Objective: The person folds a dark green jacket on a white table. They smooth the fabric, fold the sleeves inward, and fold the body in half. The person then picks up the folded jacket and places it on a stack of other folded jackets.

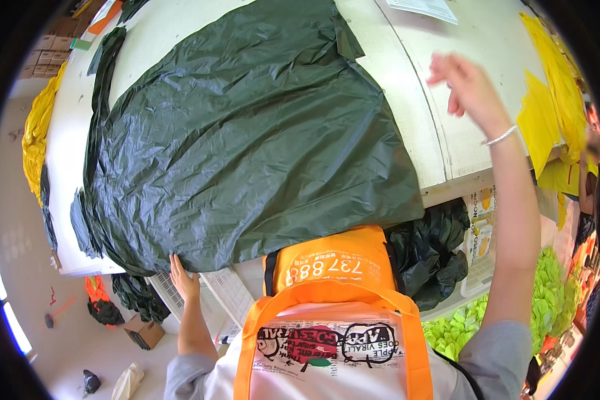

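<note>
A large dark green plastic sheet (247,147), creased and glossy, lies spread over the white table (407,113). Its near edge reaches the table's front edge. My left hand (185,279) touches that near edge at the left, fingers extended and thumb apart. To the right of the sheet, my right hand (470,90) is raised over the table, away from the plastic. Its fingers are loosely bent and apart, slightly blurred, with nothing in them. Along the sheet's left side the plastic is bunched into a narrow strip (101,93).
I wear an orange apron (337,257). Crumpled dark plastic (440,253) sits below the table's front edge. Bright green plastic (547,287) is heaped at the right. Yellow plastic (557,87) hangs over the right end, more yellow plastic (41,133) at the left. A cardboard box (143,331) stands lower left.
</note>
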{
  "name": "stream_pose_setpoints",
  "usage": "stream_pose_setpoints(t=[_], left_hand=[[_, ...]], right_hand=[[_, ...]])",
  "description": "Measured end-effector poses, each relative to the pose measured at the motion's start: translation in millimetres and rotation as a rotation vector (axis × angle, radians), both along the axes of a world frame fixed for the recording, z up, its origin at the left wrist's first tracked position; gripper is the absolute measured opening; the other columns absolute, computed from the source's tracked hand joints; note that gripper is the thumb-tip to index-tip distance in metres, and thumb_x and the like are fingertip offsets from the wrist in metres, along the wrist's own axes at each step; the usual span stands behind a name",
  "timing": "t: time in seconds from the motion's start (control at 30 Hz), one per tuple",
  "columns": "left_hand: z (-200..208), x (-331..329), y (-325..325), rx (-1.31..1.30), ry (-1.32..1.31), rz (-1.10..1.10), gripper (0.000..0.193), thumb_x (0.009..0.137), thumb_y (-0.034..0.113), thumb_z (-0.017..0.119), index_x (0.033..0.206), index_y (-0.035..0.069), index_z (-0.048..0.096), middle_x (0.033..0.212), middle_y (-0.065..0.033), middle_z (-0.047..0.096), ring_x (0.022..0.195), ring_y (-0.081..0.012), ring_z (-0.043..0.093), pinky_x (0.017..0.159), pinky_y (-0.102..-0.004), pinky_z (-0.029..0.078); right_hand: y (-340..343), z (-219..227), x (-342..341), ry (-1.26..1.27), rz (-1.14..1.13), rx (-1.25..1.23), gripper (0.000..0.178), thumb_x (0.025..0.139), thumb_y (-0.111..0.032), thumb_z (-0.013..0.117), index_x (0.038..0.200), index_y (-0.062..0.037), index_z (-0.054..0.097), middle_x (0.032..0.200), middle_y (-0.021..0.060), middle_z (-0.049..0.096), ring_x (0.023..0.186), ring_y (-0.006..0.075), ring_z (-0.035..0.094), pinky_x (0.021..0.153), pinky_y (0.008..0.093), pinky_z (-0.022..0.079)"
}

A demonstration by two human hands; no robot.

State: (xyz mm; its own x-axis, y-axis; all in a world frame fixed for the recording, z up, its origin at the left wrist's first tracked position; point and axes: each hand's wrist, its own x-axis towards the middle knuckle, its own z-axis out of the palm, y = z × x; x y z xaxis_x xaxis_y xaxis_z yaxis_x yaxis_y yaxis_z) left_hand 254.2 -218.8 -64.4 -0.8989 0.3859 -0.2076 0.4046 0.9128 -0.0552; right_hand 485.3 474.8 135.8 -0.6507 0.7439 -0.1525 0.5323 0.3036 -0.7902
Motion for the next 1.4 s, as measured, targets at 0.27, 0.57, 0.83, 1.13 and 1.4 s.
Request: stream_pose_setpoints(t=[0.27, 0.57, 0.83, 1.13, 1.4], left_hand=[[-30.6, -49.2, -73.3, -0.069, 0.291, 0.246, 0.085, 0.075, 0.004, 0.065, 0.148, 0.012, 0.021, 0.152, -0.0113, 0.025, 0.132, -0.0317, 0.037, 0.103, -0.0452, 0.036], [-34.0, -110.8, -75.8, -0.102, 0.068, 0.414, 0.088, 0.073, -0.007, 0.055, 0.149, 0.017, 0.017, 0.154, -0.0029, 0.023, 0.102, -0.036, 0.061, 0.078, -0.0438, 0.051], [-64.2, -138.6, -155.8, 0.296, 0.177, 0.197, 0.103, 0.062, -0.005, 0.062, 0.15, 0.014, 0.012, 0.152, -0.0226, 0.018, 0.122, -0.0429, 0.046, 0.093, -0.0433, 0.045], [-52.9, -145.9, -180.7, 0.363, 0.177, 0.225, 0.057, 0.076, 0.003, 0.044, 0.132, 0.011, 0.047, 0.145, -0.0101, 0.039, 0.132, -0.0325, 0.037, 0.111, -0.0577, 0.015], [-46.1, -170.5, -186.9, 0.165, 0.227, 0.297, 0.04, 0.09, 0.027, 0.047, 0.124, 0.005, 0.05, 0.13, -0.0072, 0.053, 0.124, -0.0275, 0.047, 0.112, -0.0547, 0.015]], right_hand=[[-98.4, -165.6, 150.6, -0.415, -0.222, -0.778, 0.041, 0.09, -0.043, 0.06, 0.094, -0.0016, 0.058, 0.07, 0.0067, 0.059, 0.045, 0.0108, 0.047, 0.04, 0.0244, 0.037], [-52.2, -61.5, 86.6, -0.566, -0.082, -0.632, 0.031, 0.09, -0.033, 0.064, 0.072, -0.0089, 0.057, 0.052, -0.0002, 0.051, 0.039, 0.0096, 0.043, 0.038, 0.0254, 0.034], [-100.3, 167.8, -101.6, 0.834, 0.374, -0.041, 0.026, 0.096, -0.023, 0.051, 0.098, -0.001, 0.063, 0.096, 0.0113, 0.067, 0.088, 0.0188, 0.064, 0.086, 0.0336, 0.051], [-17.3, -26.1, 94.5, 0.576, -0.423, -0.175, 0.007, 0.081, -0.007, 0.058, 0.075, -0.0054, 0.061, 0.081, 0.0009, 0.058, 0.079, 0.0118, 0.053, 0.075, 0.0269, 0.043], [-100.2, -242.6, 169.2, 0.348, -1.035, -0.339, 0.018, 0.073, -0.009, 0.064, 0.081, 0.0066, 0.064, 0.08, 0.0107, 0.061, 0.07, 0.0222, 0.058, 0.064, 0.0331, 0.047]])
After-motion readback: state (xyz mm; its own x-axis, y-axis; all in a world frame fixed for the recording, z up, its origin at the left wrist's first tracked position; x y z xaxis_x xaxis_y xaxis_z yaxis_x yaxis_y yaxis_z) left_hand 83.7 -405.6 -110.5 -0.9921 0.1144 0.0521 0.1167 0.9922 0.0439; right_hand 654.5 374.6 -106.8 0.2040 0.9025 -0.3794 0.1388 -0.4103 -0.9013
